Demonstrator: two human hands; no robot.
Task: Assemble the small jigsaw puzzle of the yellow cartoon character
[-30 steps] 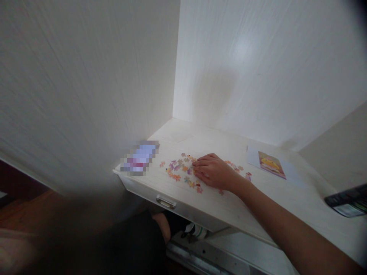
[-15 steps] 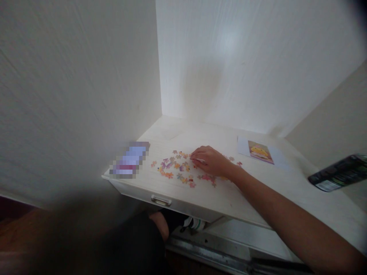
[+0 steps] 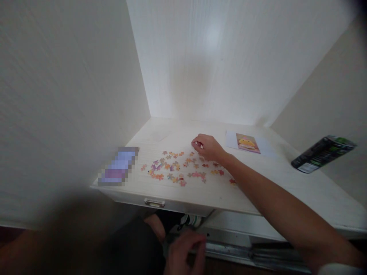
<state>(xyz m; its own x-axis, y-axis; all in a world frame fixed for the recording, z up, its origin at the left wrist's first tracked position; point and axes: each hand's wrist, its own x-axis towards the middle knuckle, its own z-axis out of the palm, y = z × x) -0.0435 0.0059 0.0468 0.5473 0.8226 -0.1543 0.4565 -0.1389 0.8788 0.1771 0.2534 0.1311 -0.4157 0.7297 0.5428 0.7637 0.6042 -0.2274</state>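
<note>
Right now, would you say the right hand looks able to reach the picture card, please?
Probably yes: the right hand is near the picture card, and no obstacle shows between them.

No text, brand or number is reading legibly. The black-and-green cylindrical container (image 3: 321, 154) is bearing pale lettering and a whitish label panel (image 3: 307, 166), but the characters are coming out too small and blurred to make out. Coarse pixel blocks are covering the flat rectangular device with a pale violet screen (image 3: 118, 166), hiding any writing.
</note>
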